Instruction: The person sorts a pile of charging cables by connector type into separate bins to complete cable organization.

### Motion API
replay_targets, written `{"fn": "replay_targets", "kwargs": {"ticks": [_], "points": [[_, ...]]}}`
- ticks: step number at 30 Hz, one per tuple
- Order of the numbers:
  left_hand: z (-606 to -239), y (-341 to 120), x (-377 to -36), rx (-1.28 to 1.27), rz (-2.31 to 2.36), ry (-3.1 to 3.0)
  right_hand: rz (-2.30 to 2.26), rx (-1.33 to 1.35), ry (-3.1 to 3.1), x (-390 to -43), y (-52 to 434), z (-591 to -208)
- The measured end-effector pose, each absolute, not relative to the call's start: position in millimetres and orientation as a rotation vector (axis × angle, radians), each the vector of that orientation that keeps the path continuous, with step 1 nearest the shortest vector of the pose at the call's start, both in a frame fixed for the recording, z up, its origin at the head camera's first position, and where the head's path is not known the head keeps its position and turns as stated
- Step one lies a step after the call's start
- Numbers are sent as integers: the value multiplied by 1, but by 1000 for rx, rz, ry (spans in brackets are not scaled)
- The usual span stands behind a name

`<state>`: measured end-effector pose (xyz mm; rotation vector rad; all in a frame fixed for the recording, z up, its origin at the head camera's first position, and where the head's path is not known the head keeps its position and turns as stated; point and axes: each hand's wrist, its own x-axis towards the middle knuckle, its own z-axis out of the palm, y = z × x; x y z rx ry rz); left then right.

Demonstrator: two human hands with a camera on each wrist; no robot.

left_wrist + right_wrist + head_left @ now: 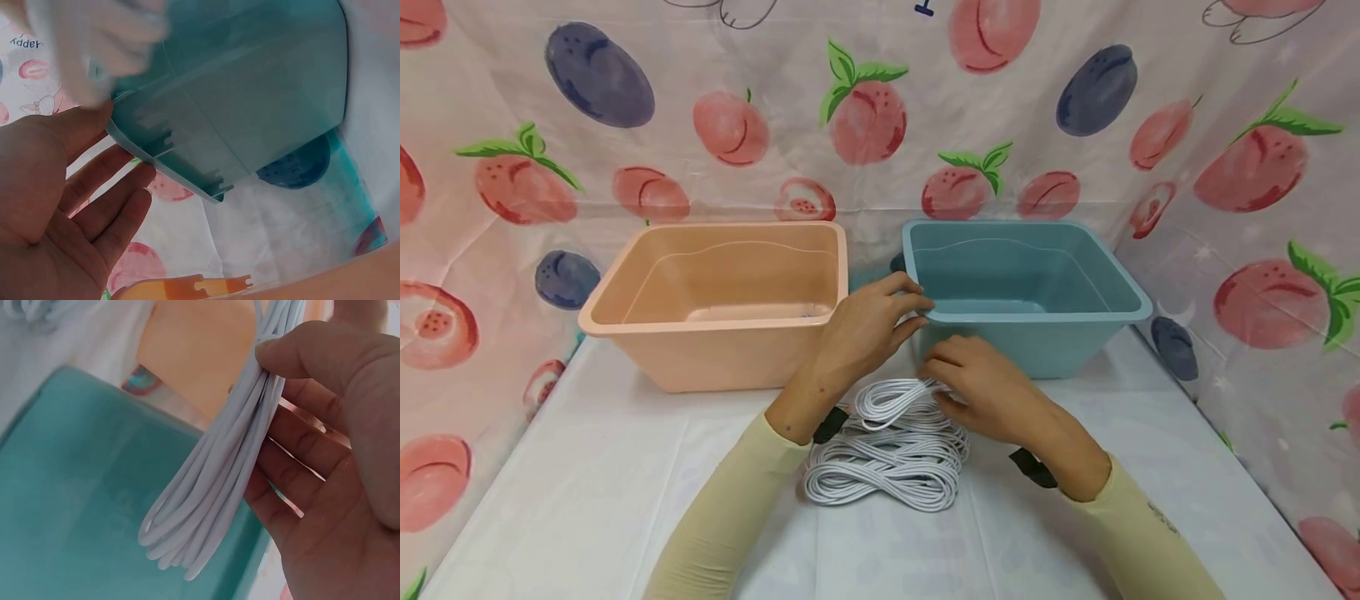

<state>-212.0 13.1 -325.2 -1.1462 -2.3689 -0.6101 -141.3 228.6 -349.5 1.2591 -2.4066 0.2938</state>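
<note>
White cable coils [887,454] lay heaped on the table [587,483] between both wrists, long axis crosswise. The right hand [981,387] pinched one bundle [219,481]; the left hand [865,329], fingers relaxed, rested by the teal tub [1026,283].

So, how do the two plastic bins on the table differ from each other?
The left bin is peach-orange; the right bin is teal. The left hand touches the teal bin's rim corner, while nothing touches the peach one. Both share the same rectangular tapered shape, stand upright, and look empty.
</note>
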Motion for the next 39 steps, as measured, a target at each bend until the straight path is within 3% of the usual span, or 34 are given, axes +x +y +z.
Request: {"fn": "replay_targets", "kwargs": {"ticks": [39], "points": [[-325, 14, -212, -1144, -635, -2377, 439, 1030, -2264, -125, 292, -284]]}}
